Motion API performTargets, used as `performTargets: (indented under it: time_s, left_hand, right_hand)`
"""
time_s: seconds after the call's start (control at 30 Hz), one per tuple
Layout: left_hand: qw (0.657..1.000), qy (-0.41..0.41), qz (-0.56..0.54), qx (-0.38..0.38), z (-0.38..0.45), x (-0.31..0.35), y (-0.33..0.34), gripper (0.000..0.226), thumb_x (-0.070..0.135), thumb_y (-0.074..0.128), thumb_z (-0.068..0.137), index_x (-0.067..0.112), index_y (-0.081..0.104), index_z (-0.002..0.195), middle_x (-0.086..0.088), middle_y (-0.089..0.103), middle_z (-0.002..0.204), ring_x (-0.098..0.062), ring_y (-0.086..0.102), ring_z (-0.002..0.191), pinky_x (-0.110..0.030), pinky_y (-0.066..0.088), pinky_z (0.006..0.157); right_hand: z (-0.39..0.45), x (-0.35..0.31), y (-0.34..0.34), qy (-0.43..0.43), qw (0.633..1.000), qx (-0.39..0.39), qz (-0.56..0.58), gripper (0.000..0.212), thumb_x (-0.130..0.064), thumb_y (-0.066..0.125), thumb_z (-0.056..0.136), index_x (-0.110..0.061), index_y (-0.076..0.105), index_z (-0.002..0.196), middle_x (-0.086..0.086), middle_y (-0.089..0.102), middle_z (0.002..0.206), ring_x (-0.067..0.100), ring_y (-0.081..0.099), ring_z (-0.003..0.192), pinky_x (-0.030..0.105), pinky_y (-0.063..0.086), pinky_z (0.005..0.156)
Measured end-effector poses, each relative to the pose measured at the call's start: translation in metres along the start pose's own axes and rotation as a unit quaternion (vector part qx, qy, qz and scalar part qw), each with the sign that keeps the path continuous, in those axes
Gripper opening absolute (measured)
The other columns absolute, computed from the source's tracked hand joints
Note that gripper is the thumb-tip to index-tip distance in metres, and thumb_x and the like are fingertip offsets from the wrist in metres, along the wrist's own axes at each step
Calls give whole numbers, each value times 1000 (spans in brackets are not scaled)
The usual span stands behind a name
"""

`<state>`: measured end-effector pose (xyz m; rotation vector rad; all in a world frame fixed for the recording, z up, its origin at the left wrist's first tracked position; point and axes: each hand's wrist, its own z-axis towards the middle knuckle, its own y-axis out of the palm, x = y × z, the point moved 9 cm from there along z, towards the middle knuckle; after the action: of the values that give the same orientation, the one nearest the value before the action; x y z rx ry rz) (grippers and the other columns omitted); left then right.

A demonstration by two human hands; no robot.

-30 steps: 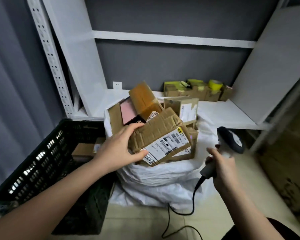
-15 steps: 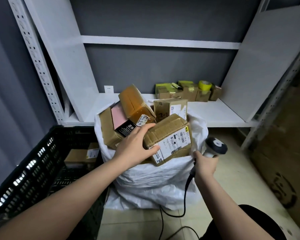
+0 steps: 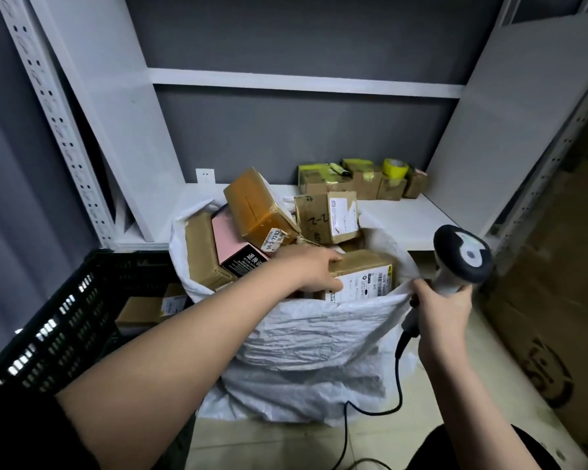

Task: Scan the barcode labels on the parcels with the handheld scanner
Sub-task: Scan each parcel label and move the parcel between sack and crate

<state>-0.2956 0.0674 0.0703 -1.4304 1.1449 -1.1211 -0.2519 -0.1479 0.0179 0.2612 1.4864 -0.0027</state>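
A white woven sack (image 3: 306, 340) on the floor holds several cardboard parcels. My left hand (image 3: 311, 269) grips the front parcel (image 3: 364, 276), whose white barcode label faces me just above the sack's rim. My right hand (image 3: 443, 307) holds the handle of the white handheld scanner (image 3: 462, 256) and also pinches the sack's rim at its right side. The scanner head points up and away, right of the parcel. Its black cable (image 3: 370, 408) trails down to the floor. Other parcels in the sack include a taped tan box (image 3: 258, 208), a pink-and-black box (image 3: 235, 245) and a box with a label (image 3: 326, 215).
A black plastic crate (image 3: 51, 330) at left holds a labelled parcel (image 3: 150, 308). A white metal shelf (image 3: 404, 215) behind the sack carries several small boxes (image 3: 357, 179) and a yellow tape roll (image 3: 395, 167). A large cardboard carton (image 3: 557, 283) stands at right.
My left hand lowered the front parcel into the sack, so its label sits partly behind the rim. My right hand, with the scanner, came in and took hold of the sack's edge.
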Motion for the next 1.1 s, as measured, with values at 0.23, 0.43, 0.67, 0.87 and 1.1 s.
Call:
performTargets:
  time_s: [0.23,0.43,0.67,0.87,1.1]
  left_hand:
    - [991,26,79,-103,8,33,27,55,57,32,97,38,29,149,-6,19,158,-31,33,138,-43,39,101]
    - [948,-26,-156,276,-53,-76,-44,20,44,48,94,32,63,101,7,58,109,-13,58,88,-31,50,73]
    - [825,-404,-282,278,-68,-263,-11,77,49,62,84,13,30,144,-19,26,147,-40,31,134,-46,30,108]
    - [846,-393,-330,147,-24,-289,32,72,57,55,85,0,52,128,-22,57,128,-37,56,114,-37,46,90]
    - [854,-391,-245,242,-13,-306,-12,34,27,46,97,2,63,111,-24,60,120,-41,56,110,-39,45,87]
  right_hand:
    - [5,0,0,3,1000,-7,-22,29,-10,64,70,-23,46,89,16,52,80,27,49,65,31,37,56]
    - [21,-7,1,7,995,-74,-71,33,-13,70,84,-10,48,109,8,50,69,19,45,51,29,36,49]
    - [87,-27,30,-7,974,-89,-208,63,-33,79,80,-9,45,128,9,60,94,18,57,67,34,47,61]
    - [114,7,71,48,940,-113,-317,69,-43,82,71,-14,44,122,8,61,106,28,63,95,47,53,92]
    - [130,-13,88,7,967,-47,-250,49,-13,70,84,-10,47,127,12,60,113,31,58,100,45,48,91]
